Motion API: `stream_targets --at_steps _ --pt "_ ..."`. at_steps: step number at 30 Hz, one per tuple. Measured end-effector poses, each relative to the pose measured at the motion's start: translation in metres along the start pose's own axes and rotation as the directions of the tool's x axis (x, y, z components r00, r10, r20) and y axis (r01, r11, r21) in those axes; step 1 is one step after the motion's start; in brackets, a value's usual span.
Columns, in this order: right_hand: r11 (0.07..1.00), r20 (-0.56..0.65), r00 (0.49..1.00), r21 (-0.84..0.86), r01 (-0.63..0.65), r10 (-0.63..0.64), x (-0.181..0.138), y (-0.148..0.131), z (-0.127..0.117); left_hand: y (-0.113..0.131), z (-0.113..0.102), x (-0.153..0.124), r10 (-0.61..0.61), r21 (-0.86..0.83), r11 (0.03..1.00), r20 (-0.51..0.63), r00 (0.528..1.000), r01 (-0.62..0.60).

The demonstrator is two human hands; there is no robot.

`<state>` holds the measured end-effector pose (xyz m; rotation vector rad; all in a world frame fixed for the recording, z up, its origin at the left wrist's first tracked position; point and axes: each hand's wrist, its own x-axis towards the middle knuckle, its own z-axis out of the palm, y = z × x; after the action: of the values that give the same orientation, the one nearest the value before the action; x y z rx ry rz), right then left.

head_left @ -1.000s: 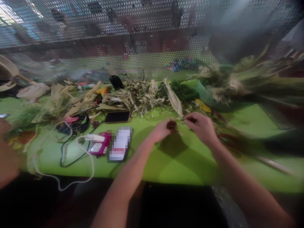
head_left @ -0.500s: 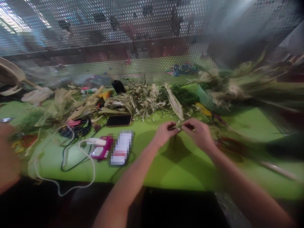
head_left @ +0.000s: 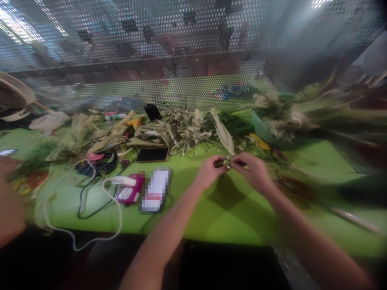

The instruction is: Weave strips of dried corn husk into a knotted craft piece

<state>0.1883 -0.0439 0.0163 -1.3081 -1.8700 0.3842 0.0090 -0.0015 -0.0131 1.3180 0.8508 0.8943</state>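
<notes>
Over the green table [head_left: 229, 217], my left hand [head_left: 209, 172] and my right hand [head_left: 253, 171] meet fingertip to fingertip. Both pinch a small pale strip of dried leaf [head_left: 227, 162] between them. The strip is blurred and I cannot make out its shape. Just behind my hands lies a long pale husk [head_left: 223, 134] at the edge of a heap of dried leaf strips [head_left: 178, 129].
A dark phone [head_left: 152, 154], a pink device [head_left: 129, 192] with a white cable [head_left: 113, 209] and black cords [head_left: 96, 163] lie left of my hands. Green and dried plant bundles [head_left: 290, 117] pile up at the right. Another person's arm [head_left: 10, 201] shows at far left. A perforated metal screen [head_left: 181, 52] backs the table.
My hands have come closer together, from slightly apart to touching at the fingertips around the leaf strip. The view has shifted a little; nothing else on the table has moved.
</notes>
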Motion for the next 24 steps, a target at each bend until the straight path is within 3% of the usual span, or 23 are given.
stream_targets --at_steps 10,24 --pt "0.996 -0.031 0.999 -0.091 0.011 -0.014 0.001 0.0 -0.001 0.004 -0.005 -0.002 0.022 0.04 0.999 0.089 0.996 -0.026" --pt "0.978 -0.015 0.998 -0.202 0.058 -0.063 0.001 0.0 -0.002 -0.001 0.013 -0.004 0.033 -0.046 0.998 -0.006 0.999 -0.033"
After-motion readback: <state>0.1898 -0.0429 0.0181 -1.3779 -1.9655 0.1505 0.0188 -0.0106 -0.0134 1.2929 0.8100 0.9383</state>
